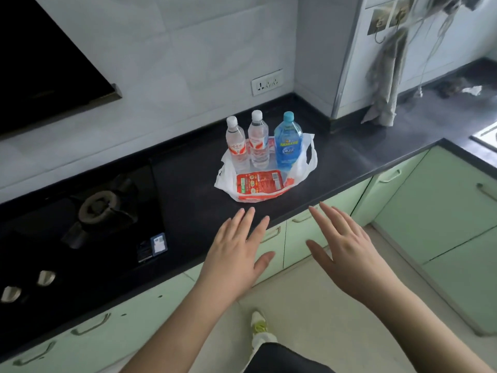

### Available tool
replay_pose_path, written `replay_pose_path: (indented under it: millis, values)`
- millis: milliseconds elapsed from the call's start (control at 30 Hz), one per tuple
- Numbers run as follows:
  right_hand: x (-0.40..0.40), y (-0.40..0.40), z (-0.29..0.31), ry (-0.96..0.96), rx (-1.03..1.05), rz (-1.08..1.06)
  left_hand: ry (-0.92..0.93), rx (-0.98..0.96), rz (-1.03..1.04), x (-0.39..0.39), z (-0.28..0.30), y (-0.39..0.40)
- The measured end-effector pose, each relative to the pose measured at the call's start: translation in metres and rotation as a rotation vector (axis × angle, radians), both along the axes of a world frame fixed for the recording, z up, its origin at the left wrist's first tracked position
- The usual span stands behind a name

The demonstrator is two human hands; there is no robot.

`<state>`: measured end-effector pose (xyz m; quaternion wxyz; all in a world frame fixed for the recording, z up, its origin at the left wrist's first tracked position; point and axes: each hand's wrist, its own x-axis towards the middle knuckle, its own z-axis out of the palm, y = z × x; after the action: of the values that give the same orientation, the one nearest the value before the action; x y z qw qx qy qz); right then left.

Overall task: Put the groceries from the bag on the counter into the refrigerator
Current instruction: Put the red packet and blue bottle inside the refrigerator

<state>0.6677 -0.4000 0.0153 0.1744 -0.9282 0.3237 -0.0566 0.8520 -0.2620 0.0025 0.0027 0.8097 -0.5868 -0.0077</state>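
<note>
At frame centre, a white bag (pixel 306 160) lies spread on the dark counter (pixel 188 200) with three bottles and a red packet (pixel 259 181). Below it, left hand (pixel 236 254) and right hand (pixel 347 254) hover, fingers straight, holding nothing.

The setting was a domestic kitchen. A dark stone counter (pixel 188 200) ran from nine o'clock to three o'clock, with pale green cabinet doors (pixel 441 211) and metal handles beneath it. A built-in gas hob (pixel 99 208) with control knobs (pixel 45 277) sat at eight o'clock, below a black slanted range hood (pixel 45 68) at ten o'clock. White wall tiles (pixel 174 63) carried a socket plate (pixel 266 82) at twelve o'clock. A cloth (pixel 384 84) hung from wall hooks (pixel 390 20) at one o'clock.
</note>
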Motion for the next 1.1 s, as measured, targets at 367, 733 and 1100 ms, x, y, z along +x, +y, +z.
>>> replay_pose_path:
  millis: [367, 733, 1100]
  values:
    - [0.121, -0.068, 0.004, -0.043, -0.045, 0.028, 0.080, -0.094, -0.080, 0.112, -0.008, -0.086]
    - [0.152, -0.134, -0.025, 0.009, 0.040, -0.067, 0.195, -0.007, -0.136, 0.161, -0.038, -0.160]
    - [0.184, -0.201, -0.053, 0.005, 0.152, -0.050, 0.262, -0.015, 0.005, 0.174, -0.062, -0.220]
